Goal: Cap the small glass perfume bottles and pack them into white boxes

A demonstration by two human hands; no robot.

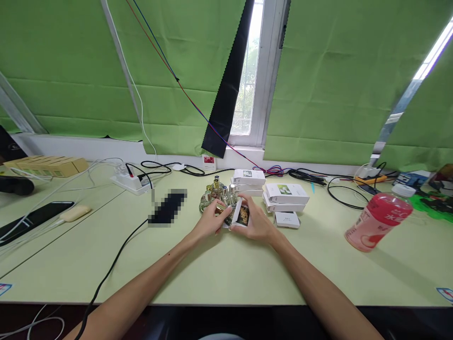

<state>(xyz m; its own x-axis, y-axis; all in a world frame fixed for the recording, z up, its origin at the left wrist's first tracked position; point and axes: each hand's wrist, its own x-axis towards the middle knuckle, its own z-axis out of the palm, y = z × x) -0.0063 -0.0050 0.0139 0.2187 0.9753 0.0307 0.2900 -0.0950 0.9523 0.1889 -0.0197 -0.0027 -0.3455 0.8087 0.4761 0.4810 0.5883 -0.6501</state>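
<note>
My left hand (pixel 209 220) and my right hand (pixel 255 221) meet over the middle of the pale green table (pixel 219 269). Between them is a small white box (pixel 241 215) with a dark patterned face; my right hand's fingers wrap its right side. My left hand pinches a small gold-capped bottle (pixel 221 208) at the box's open end. Just behind stands a cluster of glass perfume bottles (pixel 215 193) with gold and silver caps.
Stacks of white boxes (pixel 285 194) lie right of the bottles. A pink drink bottle (pixel 378 221) stands at the right. A power strip (pixel 129 182) and black cables (pixel 116 257) run on the left, near a phone (pixel 35 217). Cardboard boxes (pixel 47 165) sit far left.
</note>
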